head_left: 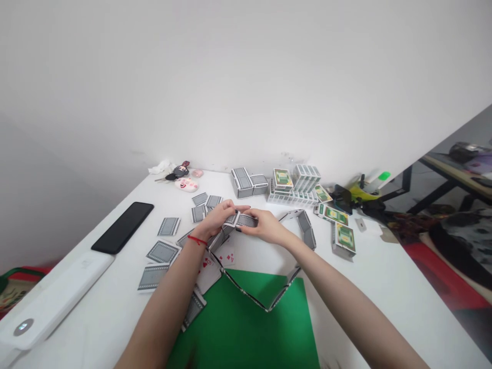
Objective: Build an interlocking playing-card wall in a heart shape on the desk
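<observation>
A chain of folded playing cards [306, 229], grey-backed with patterned edges, stands as a loop on the table and over the green sheet [261, 328]. At the loop's far left part, my left hand [221, 216] is closed on the chain, a red cord round its wrist. Across from it, my right hand [263, 225] pinches a folded card of the same chain between thumb and fingers. My fingers partly hide the joint between the cards. Loose playing cards [163, 251] lie around my left forearm, some face up with red pips.
Card boxes [294, 197] and folded-card blocks [246, 182] stand near the wall. More boxes [344, 238] lie at the right. A black phone [123, 227], a white device [57, 297] and keys [177, 171] are on the left.
</observation>
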Motion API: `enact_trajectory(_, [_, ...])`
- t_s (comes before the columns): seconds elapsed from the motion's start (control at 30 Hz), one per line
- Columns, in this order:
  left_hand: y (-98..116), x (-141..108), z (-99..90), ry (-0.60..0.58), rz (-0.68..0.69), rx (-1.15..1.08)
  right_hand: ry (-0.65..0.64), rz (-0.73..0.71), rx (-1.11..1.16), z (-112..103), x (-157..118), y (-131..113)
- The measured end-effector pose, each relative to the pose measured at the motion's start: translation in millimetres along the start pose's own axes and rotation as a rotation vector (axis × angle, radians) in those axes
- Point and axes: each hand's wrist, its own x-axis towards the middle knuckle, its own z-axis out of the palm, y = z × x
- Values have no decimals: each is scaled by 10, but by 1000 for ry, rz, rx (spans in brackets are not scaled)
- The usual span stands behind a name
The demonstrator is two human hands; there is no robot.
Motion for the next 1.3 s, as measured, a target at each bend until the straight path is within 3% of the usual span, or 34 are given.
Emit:
enact_trajectory(0.2, [29,-6,13,49,-31,75,-17,-39,82,-28,-29,-69])
enact_trajectory(0.43, [75,-20,32,100,-101,114,6,1,15,-7,-33,-53])
enact_trajectory(0.9, [163,-54,127,100,-149,22,38,-54,-2,26,-38,-42])
enact_trajectory(1.13, [136,-68,127,152,-112,118,37,-47,-183,85,-67,-25])
enact_trajectory(1.3, [73,-69,83,161,14,283,25,-22,-366,127,-110,-30])
